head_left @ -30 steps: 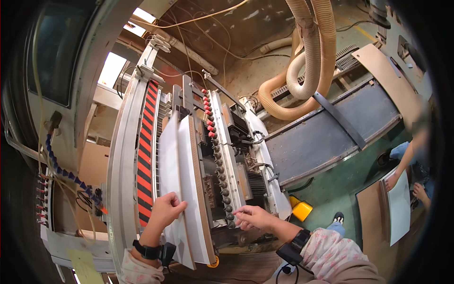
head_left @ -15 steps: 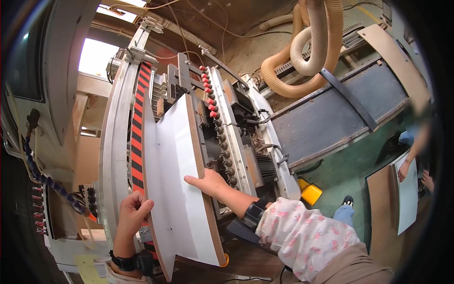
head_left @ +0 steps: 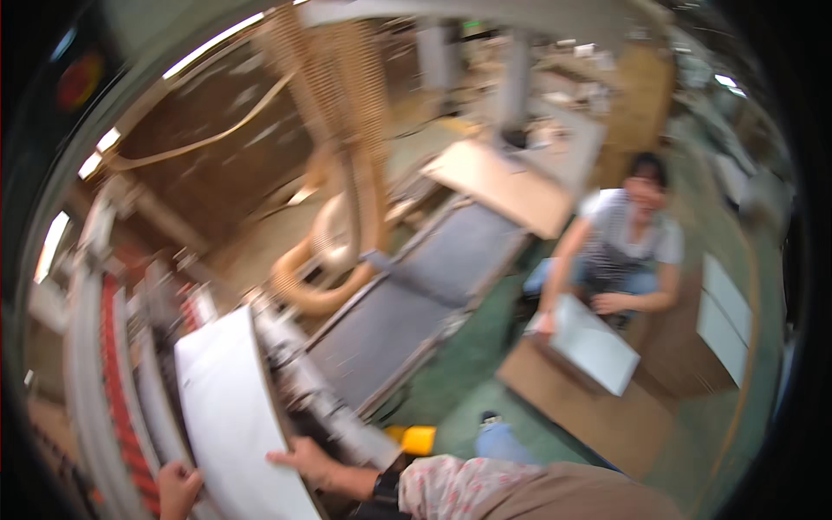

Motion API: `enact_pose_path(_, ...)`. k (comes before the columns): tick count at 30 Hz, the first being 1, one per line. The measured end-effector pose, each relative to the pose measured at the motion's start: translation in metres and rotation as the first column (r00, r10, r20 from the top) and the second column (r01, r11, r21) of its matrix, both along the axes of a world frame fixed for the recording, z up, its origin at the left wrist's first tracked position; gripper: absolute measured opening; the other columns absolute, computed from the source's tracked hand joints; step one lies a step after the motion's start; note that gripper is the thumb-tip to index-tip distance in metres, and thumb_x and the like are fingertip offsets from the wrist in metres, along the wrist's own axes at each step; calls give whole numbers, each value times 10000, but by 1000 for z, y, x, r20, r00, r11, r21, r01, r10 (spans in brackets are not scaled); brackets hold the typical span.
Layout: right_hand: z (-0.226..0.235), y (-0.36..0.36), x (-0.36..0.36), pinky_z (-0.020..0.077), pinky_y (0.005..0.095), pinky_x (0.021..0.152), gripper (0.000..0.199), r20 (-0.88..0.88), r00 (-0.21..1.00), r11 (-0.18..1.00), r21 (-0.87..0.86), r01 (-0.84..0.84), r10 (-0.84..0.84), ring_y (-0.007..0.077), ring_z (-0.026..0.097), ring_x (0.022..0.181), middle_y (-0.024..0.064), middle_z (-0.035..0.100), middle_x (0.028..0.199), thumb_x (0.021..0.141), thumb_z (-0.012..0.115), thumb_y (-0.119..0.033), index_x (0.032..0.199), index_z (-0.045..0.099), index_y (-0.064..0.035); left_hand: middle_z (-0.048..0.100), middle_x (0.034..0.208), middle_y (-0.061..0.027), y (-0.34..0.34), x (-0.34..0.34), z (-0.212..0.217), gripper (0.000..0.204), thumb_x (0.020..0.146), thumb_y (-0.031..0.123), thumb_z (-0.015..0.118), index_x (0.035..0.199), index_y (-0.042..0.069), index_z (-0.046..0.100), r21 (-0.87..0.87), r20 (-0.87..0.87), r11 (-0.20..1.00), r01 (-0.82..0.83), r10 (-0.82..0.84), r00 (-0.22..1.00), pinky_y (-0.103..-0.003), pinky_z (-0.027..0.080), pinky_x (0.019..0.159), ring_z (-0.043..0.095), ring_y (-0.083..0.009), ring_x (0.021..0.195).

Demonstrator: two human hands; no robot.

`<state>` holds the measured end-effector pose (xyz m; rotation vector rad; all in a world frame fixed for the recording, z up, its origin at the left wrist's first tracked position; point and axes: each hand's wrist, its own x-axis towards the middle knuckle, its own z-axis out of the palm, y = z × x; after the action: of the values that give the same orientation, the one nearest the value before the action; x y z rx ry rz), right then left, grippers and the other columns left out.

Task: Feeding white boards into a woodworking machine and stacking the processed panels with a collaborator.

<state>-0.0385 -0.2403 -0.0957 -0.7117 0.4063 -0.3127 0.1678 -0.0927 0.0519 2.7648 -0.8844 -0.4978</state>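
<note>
With the view swung rightward since the earlier frame, the right hand (head_left: 308, 462) still pinches one edge of one white panel (head_left: 230, 407), which tilts between the hands at the machine (head_left: 89, 347), while the left hand (head_left: 178, 490) is curled beside the opposite edge, too blurred to tell whether it grips. Beyond come one yellow object (head_left: 417, 439), green floor (head_left: 464, 360), one grey bed (head_left: 368, 342), one crouching co-worker (head_left: 628, 256), now more fully shown, and two ribbed hoses (head_left: 366, 113).
</note>
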Motion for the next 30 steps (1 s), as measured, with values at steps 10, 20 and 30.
enact_pose_path(10,-48,-63,-199,407,269,838,538,-89,883,886,8,463,-461,154,517,956,98,546,1069,775,661,-264,1163,474,59,486,483,-85,-30,34,-94,380,724,304,694,624,-5,495,82,-92,986,149,-141,986,-317,377,372,443,-174,370)
enact_pose_path(20,-51,-92,-352,449,268,745,374,-109,559,560,23,828,-822,133,564,835,70,603,922,763,669,-217,1023,570,34,572,1000,-248,-38,-15,-67,623,700,406,684,1012,-116,550,260,253,943,205,-272,929,-413,404,813,544,-340,904)
enact_pose_path(30,-106,-124,-447,472,321,757,315,-140,110,103,51,993,-984,203,591,825,120,610,935,753,637,-105,1011,555,56,489,1145,-183,-72,-114,-22,547,775,269,654,1169,-54,453,-87,19,958,273,-272,962,-325,415,850,503,-262,997)
